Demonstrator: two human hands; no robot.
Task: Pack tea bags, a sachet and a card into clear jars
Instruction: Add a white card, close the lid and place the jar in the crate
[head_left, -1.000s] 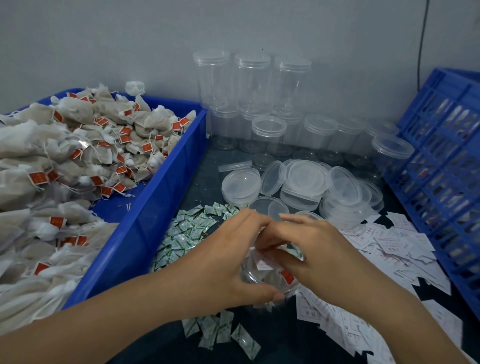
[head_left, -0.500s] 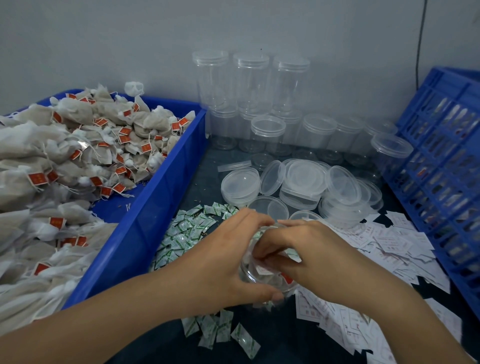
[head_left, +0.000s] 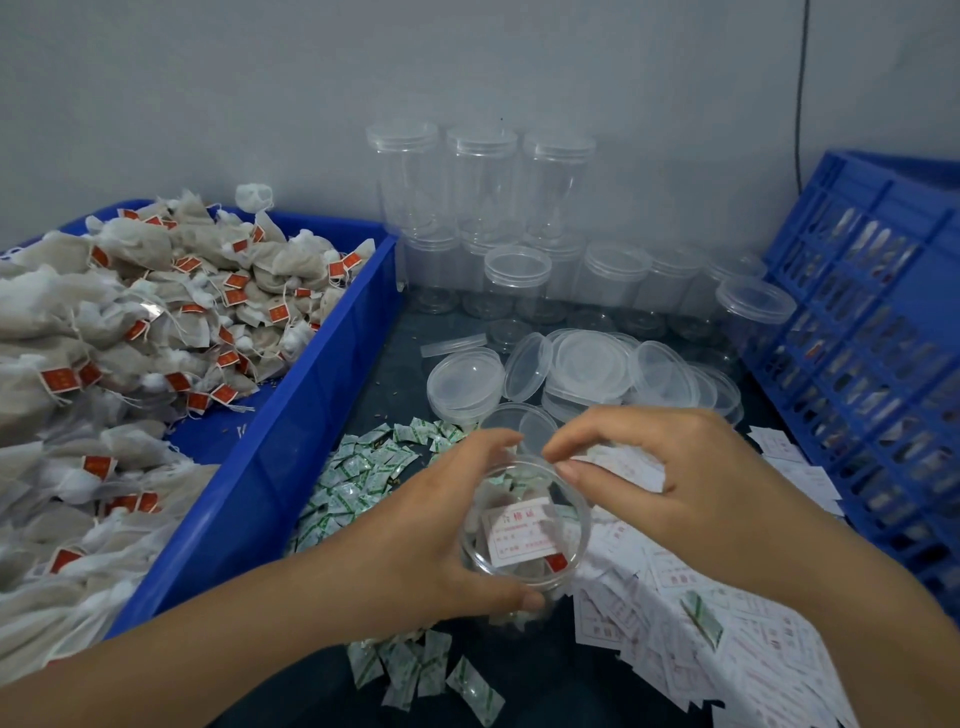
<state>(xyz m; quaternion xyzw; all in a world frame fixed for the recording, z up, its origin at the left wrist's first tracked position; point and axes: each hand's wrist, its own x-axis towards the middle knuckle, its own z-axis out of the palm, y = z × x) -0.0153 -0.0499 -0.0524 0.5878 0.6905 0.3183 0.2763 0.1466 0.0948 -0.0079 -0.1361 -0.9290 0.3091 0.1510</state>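
Clear jar (head_left: 524, 519) is clasped round its side by the left hand (head_left: 415, 530), between sachets (head_left: 358, 467) and loose cards (head_left: 675, 623) on the desk (head_left: 395, 374); a card (head_left: 519, 532) lies inside. Right hand (head_left: 675, 478) is held over the rim, grip loosely curled, empty.

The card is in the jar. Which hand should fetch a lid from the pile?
Right, I'd say. The right hand is free above the jar, with the loose lids just beyond it; the left hand is wrapped round the jar, steadying it.
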